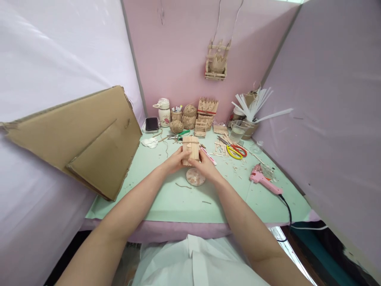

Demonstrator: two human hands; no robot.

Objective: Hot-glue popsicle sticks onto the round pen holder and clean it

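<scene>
Between my two hands is a small container of upright wooden craft sticks (194,144), with a strand of twine around its upper part. My left hand (177,159) is closed on its left side, the thumb lying across the front. On the right side my right hand (204,163) grips it, thumb at the lower front. Just below, a round whitish disc (195,177) with brownish patches lies on the green tabletop (166,198). A pink-and-white cutter (209,156) rests beside my right hand. Short twine pieces (183,186) lie nearer to me.
At right lie a pink glue gun (266,180) with its cord, scissors (236,151) and stick scraps. A clear cup (237,132) and white glue sticks (256,104) stand behind. Cardboard (89,143) leans at left. Along the back are a bottle (164,113), twine ball (176,126) and stick crafts.
</scene>
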